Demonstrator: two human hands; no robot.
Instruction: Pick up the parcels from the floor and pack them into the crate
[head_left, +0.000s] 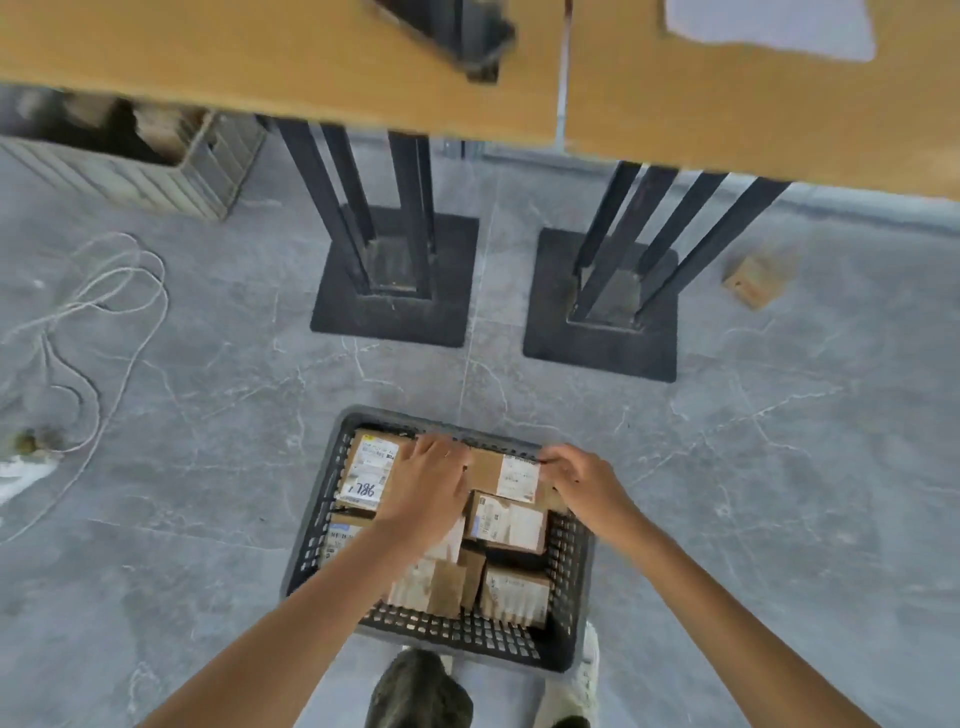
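Lower centre, in a black perforated plastic crate (467, 631), the left hand (431, 486) presses flat on a brown white-labelled cardboard parcel (501, 470); the right hand (576, 483) grips its end. Crowded neighbouring parcels (511, 522) could wedge it crooked.

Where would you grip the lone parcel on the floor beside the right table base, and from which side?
Come from straight above and pinch two opposite side faces of the parcel. It lies flat on the floor, broad face up and turned askew. The table base stands apart to its left, so fingers probably fit down either side.
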